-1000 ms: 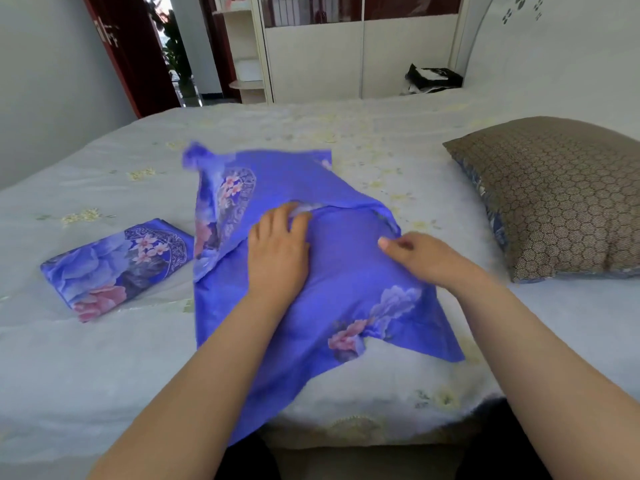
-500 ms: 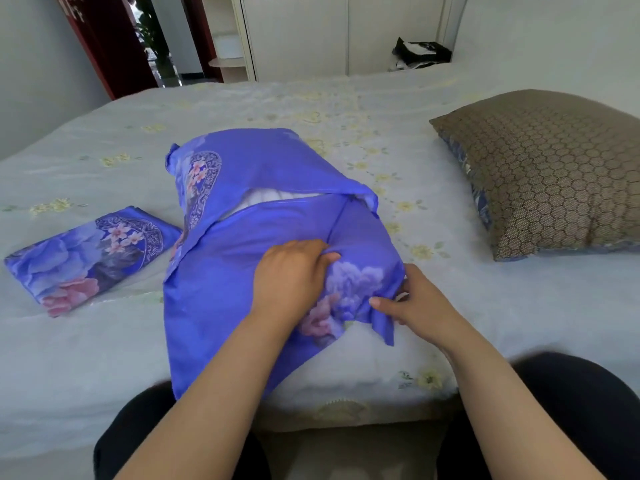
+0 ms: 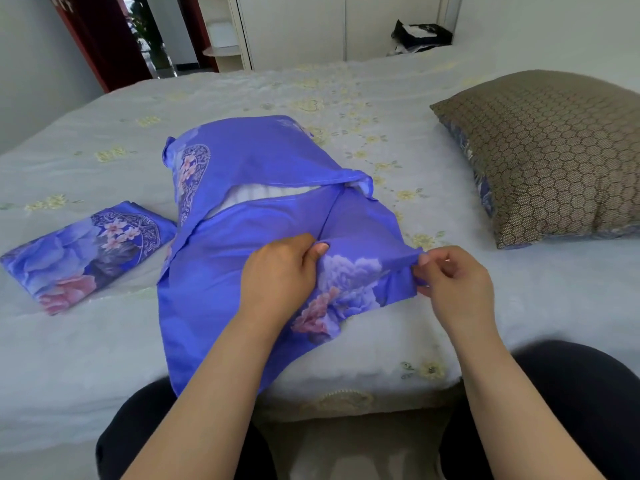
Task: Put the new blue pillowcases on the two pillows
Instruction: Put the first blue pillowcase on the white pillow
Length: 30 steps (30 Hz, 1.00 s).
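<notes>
A blue flowered pillowcase (image 3: pixel 249 174) lies in the middle of the bed with a white pillow (image 3: pixel 256 195) showing through its open slit. My left hand (image 3: pixel 277 275) pinches the loose near flap of this pillowcase. My right hand (image 3: pixel 453 282) pinches the flap's right corner. A second blue pillowcase (image 3: pixel 86 254) lies folded on the bed to the left. A second pillow in a brown honeycomb cover (image 3: pixel 547 154) rests at the right.
The bed (image 3: pixel 104 358) has a pale sheet with small yellow flowers; its near edge is just below my hands. White wardrobe doors (image 3: pixel 339 26) and a dark red door (image 3: pixel 104 39) stand beyond the bed. A black bag (image 3: pixel 420 34) sits at the far right corner.
My hands came off the pillow's top and moved toward me to take the near flap. The flap is now folded back and stretched between both hands. The view shifted slightly.
</notes>
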### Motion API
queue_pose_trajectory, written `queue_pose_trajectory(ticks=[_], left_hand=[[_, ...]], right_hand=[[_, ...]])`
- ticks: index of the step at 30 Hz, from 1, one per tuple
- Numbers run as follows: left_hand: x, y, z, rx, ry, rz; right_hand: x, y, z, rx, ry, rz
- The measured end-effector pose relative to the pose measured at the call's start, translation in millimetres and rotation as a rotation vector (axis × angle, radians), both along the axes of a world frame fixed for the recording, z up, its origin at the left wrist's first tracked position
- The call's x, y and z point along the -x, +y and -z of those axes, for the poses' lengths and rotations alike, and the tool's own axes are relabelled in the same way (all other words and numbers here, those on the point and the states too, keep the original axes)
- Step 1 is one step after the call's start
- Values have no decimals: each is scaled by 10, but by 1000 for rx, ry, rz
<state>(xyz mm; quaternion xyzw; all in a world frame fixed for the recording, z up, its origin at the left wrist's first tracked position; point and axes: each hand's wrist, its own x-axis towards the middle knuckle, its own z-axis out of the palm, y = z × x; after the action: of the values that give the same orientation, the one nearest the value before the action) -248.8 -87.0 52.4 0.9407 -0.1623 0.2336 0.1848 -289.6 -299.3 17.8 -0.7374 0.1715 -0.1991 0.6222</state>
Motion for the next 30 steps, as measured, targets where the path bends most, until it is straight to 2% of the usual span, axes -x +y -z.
queue_pose_trajectory(ticks=[3,5,9,13,16,17,19,21,23,24,26,30], left_hand=[[18,-48,149,-14,-17,-24],[40,-59,237,-22,-55,-33],[88,-88,332,28,-86,15],[81,-163,421,-99,-92,58],[102,-249,450,-184,-91,93],[104,-267,456,-180,-89,102],[103,-288,460,-170,-84,119],[71,-318,457,-213,-83,119],[55,-381,469,-312,-70,100],[52,-404,484,-366,-69,95],[37,-425,500,-440,-45,108],[26,-403,490,-401,77,148]], right_hand=[[-29,50,-3,-323,-34,-16],[-52,106,16,-436,-20,-43],[-49,203,71,-381,-41,-41],[-31,199,116,-556,51,-109],[-27,79,134,-384,222,-257],[-26,44,130,-391,239,-294],[-33,-24,131,-570,193,-311],[-48,-42,102,-805,41,-251],[-52,9,76,-901,-80,-220],[-47,67,61,-878,-108,-236],[-44,182,46,-639,-102,-278],[-111,283,85,118,58,-369]])
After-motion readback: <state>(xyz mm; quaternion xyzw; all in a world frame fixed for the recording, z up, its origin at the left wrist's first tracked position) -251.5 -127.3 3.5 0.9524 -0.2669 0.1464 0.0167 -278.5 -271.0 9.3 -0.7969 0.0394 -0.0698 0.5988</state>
